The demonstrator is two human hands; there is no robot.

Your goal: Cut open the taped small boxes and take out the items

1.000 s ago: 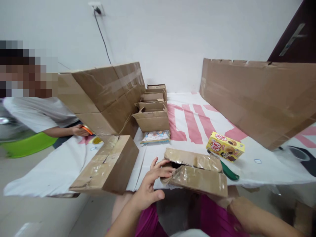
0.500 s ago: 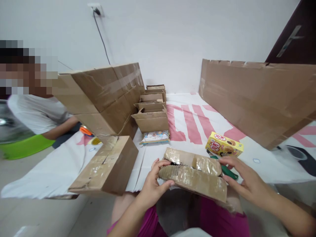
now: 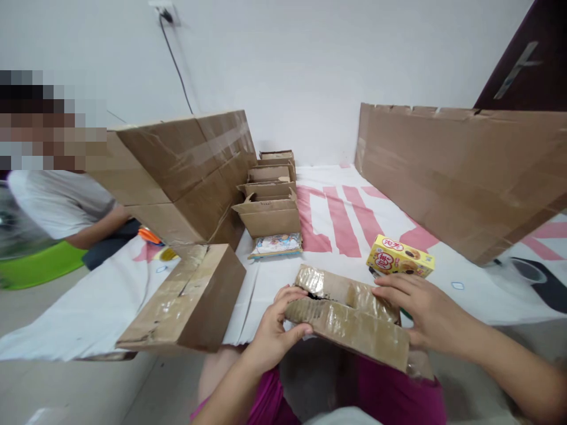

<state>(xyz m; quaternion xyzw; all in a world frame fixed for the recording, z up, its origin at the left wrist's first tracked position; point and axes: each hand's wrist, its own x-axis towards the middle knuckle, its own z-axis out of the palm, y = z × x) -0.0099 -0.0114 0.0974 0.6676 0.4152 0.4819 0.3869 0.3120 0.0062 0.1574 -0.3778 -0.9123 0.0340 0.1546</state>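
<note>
A small taped cardboard box (image 3: 354,327) is tilted over my lap at the cloth's near edge, its two top flaps parted by a ragged gap at the left. My left hand (image 3: 274,321) grips its left end, thumb on the near face and fingers over the far side. Across the right end lies my right hand (image 3: 425,310), fingers on the top flap and thumb low by the corner. Just beyond that hand a yellow snack box (image 3: 398,258) rests on the cloth. Something green is mostly hidden behind the right fingers.
On the left stands a larger taped box (image 3: 186,304). Several open cardboard boxes (image 3: 270,219) line up behind a snack packet (image 3: 277,245). Tall cardboard panels wall both sides (image 3: 177,159) (image 3: 456,171). A person in a white shirt (image 3: 62,200) sits at far left beside a green basin (image 3: 39,265).
My right hand has moved left and onto the cardboard box's right end, covering most of the green thing. My left hand keeps its grip. The view has shifted slightly.
</note>
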